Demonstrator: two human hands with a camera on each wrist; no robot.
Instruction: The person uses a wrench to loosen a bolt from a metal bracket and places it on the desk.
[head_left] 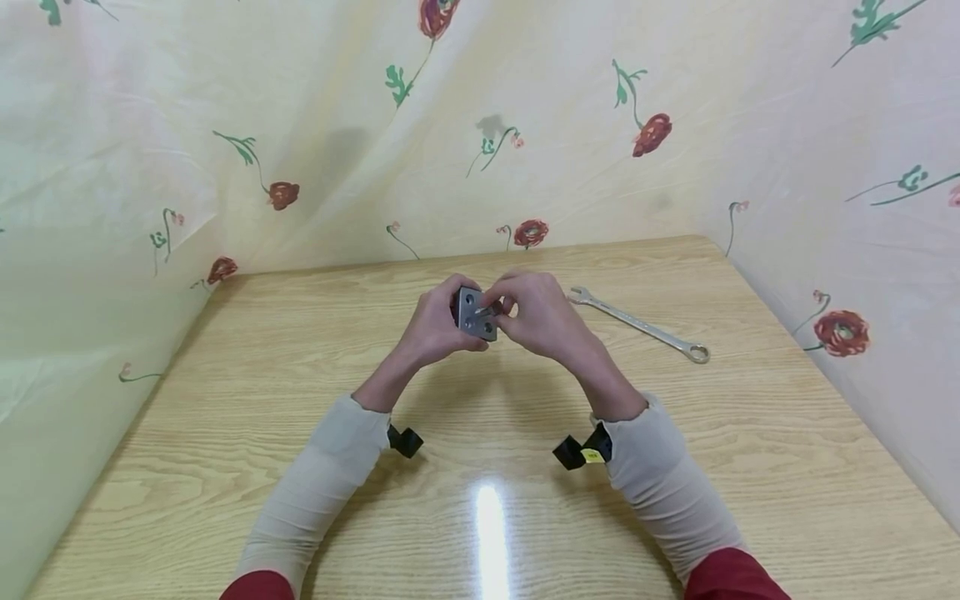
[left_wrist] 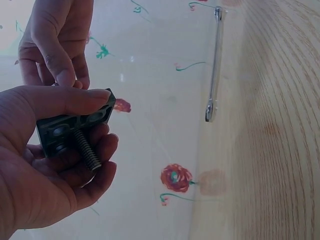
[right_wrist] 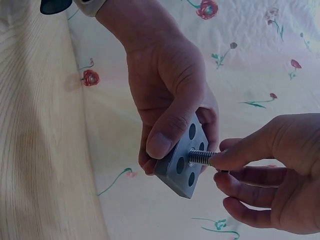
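Note:
My left hand (head_left: 438, 321) grips a small grey plate (head_left: 478, 332) with several round holes, its thumb along one edge. Through the middle of the plate runs a threaded bolt (right_wrist: 201, 157). Thumb and fingers of my right hand (head_left: 538, 315) pinch the bolt's end on the flat face, and those fingertips hide that end. On the other side, in the left wrist view, a long threaded length of the bolt (left_wrist: 87, 151) sticks out past the curled left fingers. That side of the plate (left_wrist: 48, 131) is recessed. Both hands are raised above the table.
A combination wrench (head_left: 637, 323) lies on the wooden table (head_left: 262, 433), right of my right hand. Flowered cloth (head_left: 337, 125) hangs behind the table and along both sides. Black wrist cameras (head_left: 406, 442) are strapped under both forearms.

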